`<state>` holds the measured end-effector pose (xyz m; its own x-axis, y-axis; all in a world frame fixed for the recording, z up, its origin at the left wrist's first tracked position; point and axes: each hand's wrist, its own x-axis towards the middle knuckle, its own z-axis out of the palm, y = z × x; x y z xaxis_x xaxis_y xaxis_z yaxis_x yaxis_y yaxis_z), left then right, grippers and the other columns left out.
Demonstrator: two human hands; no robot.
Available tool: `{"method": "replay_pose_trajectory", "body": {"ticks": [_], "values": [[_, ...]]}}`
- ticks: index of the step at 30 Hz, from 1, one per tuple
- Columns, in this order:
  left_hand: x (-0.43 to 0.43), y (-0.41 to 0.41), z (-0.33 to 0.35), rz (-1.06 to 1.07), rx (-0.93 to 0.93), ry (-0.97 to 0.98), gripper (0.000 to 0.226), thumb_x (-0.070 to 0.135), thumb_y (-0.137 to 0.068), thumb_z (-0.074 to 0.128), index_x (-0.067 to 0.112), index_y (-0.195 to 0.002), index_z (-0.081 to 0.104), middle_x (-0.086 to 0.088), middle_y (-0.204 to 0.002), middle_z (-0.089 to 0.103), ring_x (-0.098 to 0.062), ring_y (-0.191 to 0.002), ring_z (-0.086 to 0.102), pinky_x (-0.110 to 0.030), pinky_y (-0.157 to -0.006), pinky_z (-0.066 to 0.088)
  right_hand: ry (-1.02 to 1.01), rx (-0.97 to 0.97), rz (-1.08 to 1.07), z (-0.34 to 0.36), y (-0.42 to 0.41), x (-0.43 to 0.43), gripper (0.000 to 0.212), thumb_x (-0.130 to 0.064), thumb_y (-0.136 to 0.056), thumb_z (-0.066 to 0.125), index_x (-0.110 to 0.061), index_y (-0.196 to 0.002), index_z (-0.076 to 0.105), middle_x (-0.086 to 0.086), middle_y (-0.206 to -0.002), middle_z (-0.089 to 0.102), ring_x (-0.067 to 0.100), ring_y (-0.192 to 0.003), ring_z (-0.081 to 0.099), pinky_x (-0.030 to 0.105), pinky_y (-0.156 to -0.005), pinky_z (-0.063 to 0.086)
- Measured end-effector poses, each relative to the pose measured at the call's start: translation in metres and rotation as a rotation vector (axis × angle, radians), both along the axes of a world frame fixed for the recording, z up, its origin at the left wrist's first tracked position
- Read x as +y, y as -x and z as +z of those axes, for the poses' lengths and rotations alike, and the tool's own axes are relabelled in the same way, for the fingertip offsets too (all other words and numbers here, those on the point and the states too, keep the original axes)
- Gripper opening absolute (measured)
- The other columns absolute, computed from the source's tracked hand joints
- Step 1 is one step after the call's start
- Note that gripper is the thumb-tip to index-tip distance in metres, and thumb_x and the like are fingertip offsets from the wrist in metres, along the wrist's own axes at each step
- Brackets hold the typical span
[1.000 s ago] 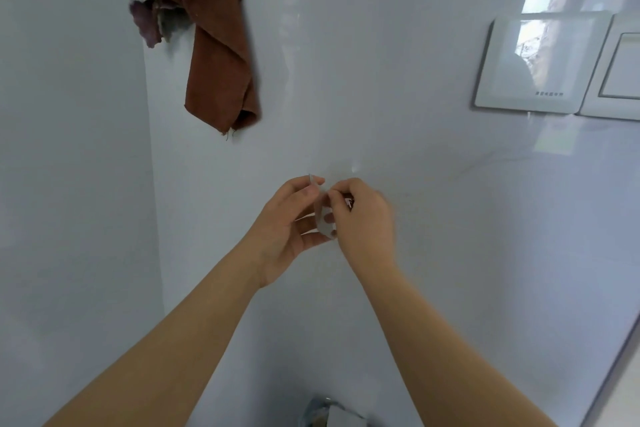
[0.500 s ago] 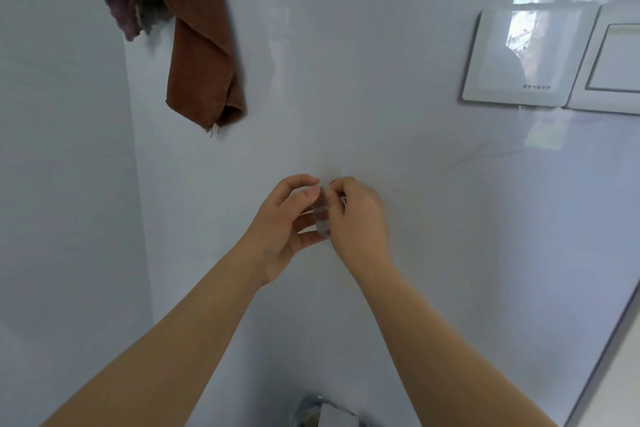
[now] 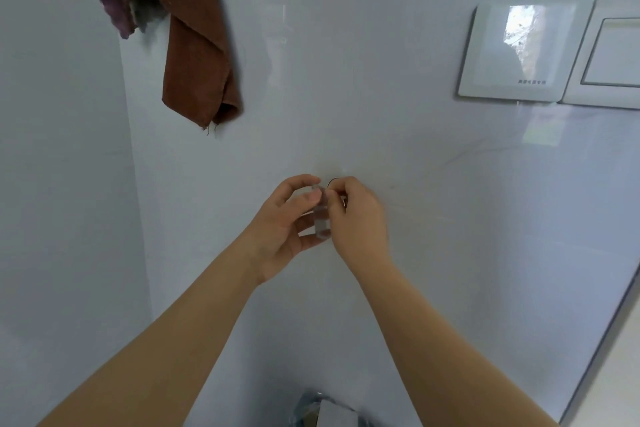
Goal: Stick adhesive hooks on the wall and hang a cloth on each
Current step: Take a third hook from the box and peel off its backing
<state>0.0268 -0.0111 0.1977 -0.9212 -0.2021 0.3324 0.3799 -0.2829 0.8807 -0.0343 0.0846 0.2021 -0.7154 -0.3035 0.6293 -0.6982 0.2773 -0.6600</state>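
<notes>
A clear adhesive hook (image 3: pixel 321 215) is held between my two hands, close in front of the glossy white wall (image 3: pixel 346 97). My left hand (image 3: pixel 287 222) pinches its left side with thumb and fingers. My right hand (image 3: pixel 360 218) grips its top edge with its fingertips. A small dark metal part shows just above my right fingers. At the upper left a brown cloth (image 3: pixel 197 45) hangs on the wall, its hook hidden. Beside it in the corner hangs a grey and purple cloth (image 3: pixel 121 0).
Two white switch panels (image 3: pixel 519 52) are mounted on the wall at the upper right. A side wall (image 3: pixel 59 166) meets the main wall at the left corner. A chrome fixture (image 3: pixel 325 412) pokes up at the bottom edge. A frame edge (image 3: pixel 602 340) runs along the lower right.
My hands stay together on the clear hook and the fingers shift a little along its edge. The view has drifted, so the cloths and the switch panels sit slightly differently in the frame.
</notes>
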Motion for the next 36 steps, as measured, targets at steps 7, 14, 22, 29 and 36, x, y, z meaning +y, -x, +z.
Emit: {"method": "replay_pose_trajectory", "body": {"ticks": [7,14,22,29,36], "values": [[0.001,-0.001,-0.006,0.705,0.006,0.685,0.06,0.019,-0.074,0.076,0.026,-0.123,0.042,0.014,-0.104,0.055,0.0,-0.088,0.055,-0.021,-0.076,0.051,0.239,-0.289,0.108,0.004,-0.003,0.002,0.021,-0.021,-0.094,0.047,-0.013,-0.086,0.064,-0.007,-0.07,0.058,0.01,-0.068,0.053,0.024,-0.063,0.043],[0.008,-0.003,-0.004,0.682,0.009,0.834,0.071,0.017,-0.071,0.077,0.02,-0.132,0.04,0.014,-0.108,0.05,0.001,-0.089,0.05,-0.001,-0.067,0.041,0.257,-0.413,0.206,0.005,-0.009,0.001,0.017,-0.018,-0.09,0.055,-0.017,-0.077,0.065,-0.007,-0.068,0.064,0.004,-0.063,0.059,0.018,-0.059,0.049],[0.002,-0.004,-0.009,0.56,0.032,0.852,0.087,0.02,-0.066,0.082,0.021,-0.139,0.034,0.021,-0.114,0.043,0.014,-0.097,0.045,0.007,-0.075,0.034,0.317,-0.491,0.116,0.004,-0.004,0.003,0.02,-0.017,-0.093,0.052,-0.012,-0.077,0.063,0.002,-0.073,0.062,0.014,-0.066,0.057,0.023,-0.053,0.045],[0.001,0.002,-0.009,0.629,0.044,0.924,0.076,0.018,-0.067,0.081,0.02,-0.133,0.042,0.029,-0.102,0.047,0.014,-0.095,0.049,0.003,-0.078,0.036,0.329,-0.487,0.149,0.006,-0.003,0.001,0.02,-0.018,-0.092,0.052,-0.016,-0.075,0.063,0.003,-0.076,0.064,0.015,-0.068,0.058,0.025,-0.057,0.046],[-0.002,0.004,-0.005,0.314,-0.068,0.53,0.066,0.003,-0.072,0.075,0.028,-0.124,0.041,0.012,-0.099,0.065,-0.006,-0.095,0.059,-0.018,-0.079,0.045,0.37,-0.425,0.214,0.005,-0.005,0.002,0.025,-0.016,-0.096,0.045,-0.019,-0.077,0.062,-0.008,-0.067,0.059,0.006,-0.062,0.055,0.021,-0.057,0.046]]}}
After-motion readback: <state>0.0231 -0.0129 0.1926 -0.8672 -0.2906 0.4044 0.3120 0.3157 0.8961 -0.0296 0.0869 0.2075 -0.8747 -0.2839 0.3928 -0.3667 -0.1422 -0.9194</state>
